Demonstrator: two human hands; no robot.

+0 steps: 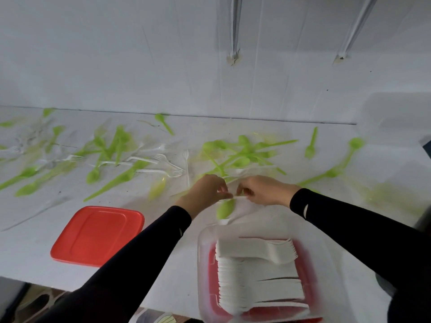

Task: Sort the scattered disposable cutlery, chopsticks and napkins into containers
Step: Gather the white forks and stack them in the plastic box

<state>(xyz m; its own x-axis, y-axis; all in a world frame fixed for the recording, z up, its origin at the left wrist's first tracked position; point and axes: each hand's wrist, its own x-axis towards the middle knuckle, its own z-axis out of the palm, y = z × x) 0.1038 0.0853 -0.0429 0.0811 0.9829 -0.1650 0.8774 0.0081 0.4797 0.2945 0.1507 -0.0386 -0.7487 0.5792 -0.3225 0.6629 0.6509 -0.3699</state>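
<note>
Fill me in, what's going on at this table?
A person is sorting disposable cutlery. The left grip and right grip meet just beyond the clear container, both pinching a small white piece, too blurred to identify. The container already holds stacked white forks; a red lid lies to its left. Green spoons and loose forks litter the table behind.

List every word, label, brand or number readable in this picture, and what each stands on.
No readable text anywhere.
Red lid: plain, no lettering.
Clear container and the white forks in it: blurred, no label shows.
Left sleeve and right sleeve: one small white mark each, too small to read.
White piece pinched between left hand and right hand: blurred, nothing readable.
</note>
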